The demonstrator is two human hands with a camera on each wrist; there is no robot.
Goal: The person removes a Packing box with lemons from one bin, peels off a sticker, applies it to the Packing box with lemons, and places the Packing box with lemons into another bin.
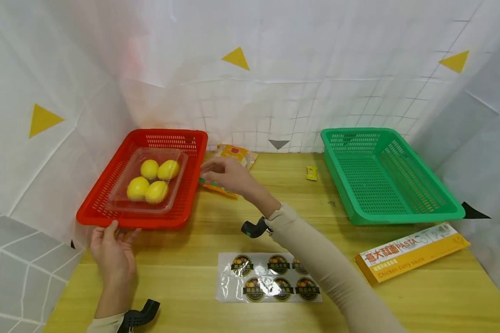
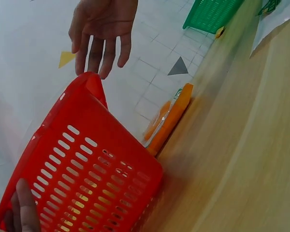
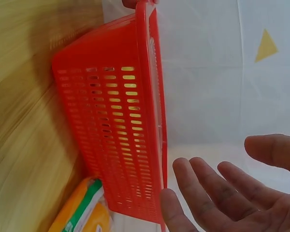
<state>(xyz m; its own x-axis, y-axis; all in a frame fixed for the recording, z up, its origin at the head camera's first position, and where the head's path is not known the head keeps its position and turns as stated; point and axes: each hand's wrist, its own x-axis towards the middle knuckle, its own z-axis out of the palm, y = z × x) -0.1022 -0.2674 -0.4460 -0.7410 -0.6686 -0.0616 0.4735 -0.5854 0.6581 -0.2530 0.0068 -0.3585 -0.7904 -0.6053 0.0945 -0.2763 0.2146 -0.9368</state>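
Slotted red basket: left hand grips it at seven o'clock (partly hidden); right hand hangs relaxed at three.

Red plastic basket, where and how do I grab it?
Likely the rim of the red plastic basket, from outside its near and right sides: the rim juts outward, and a clear plastic box of yellow fruit sits inside.

My right sleeve is beige, long, close-fitting and creased along the forearm; my left sleeve shows matching beige at the cuff. I wear two black, elbow-shaped devices, right device and left device. My left hand and right hand are bare.
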